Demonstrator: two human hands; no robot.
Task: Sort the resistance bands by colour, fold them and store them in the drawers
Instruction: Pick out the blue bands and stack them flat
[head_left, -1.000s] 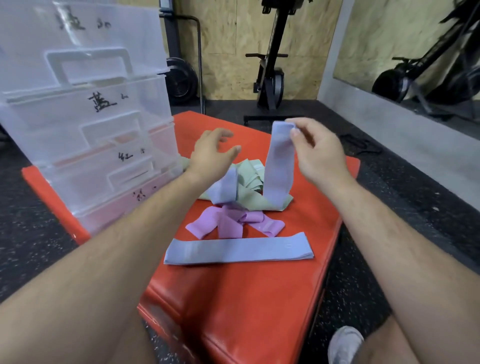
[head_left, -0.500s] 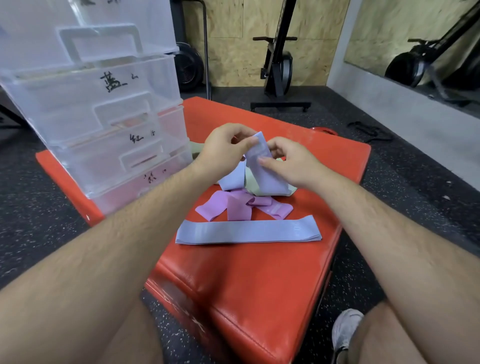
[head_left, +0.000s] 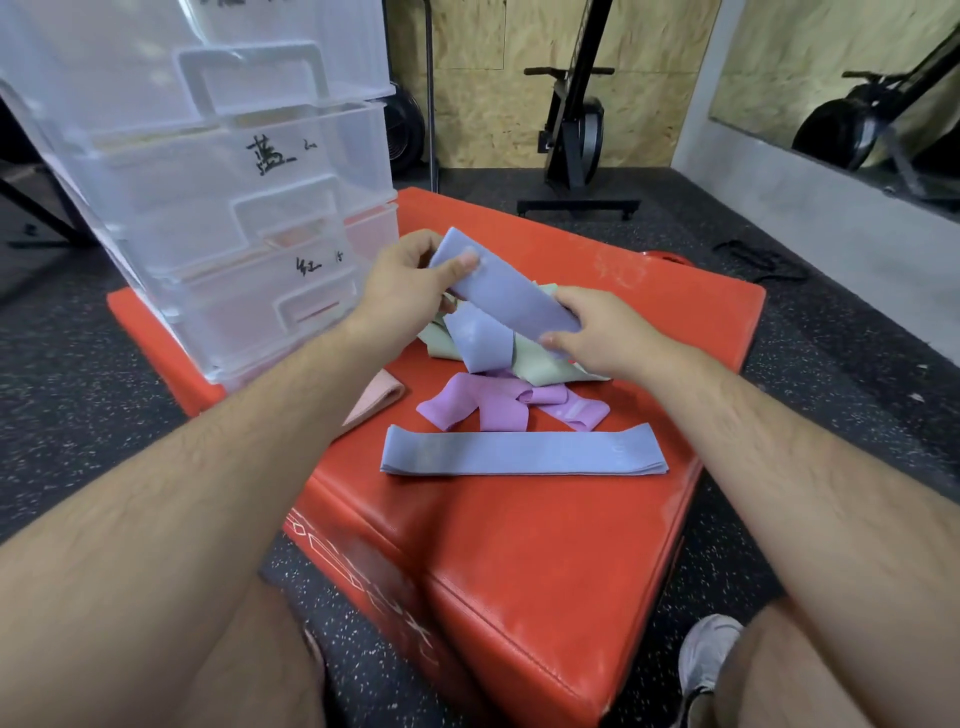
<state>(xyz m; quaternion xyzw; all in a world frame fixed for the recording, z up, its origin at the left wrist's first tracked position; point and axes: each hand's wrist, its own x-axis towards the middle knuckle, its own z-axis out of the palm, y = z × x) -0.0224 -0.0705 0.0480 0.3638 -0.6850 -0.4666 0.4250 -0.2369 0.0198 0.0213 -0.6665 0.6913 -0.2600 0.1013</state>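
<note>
Blue band (head_left: 511, 296) between my hands
It slants upper left to lower right — left hand (head_left: 405, 291) pinching one end, right hand (head_left: 597, 338) the other.

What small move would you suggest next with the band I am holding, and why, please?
Probably lay the held band onto the flat band nearer you. The left hand and right hand each grip one end of it, so it is lifted off the heap. Both bands are blue, and the drawers look shut, so grouping by colour seems the smaller step.
</note>
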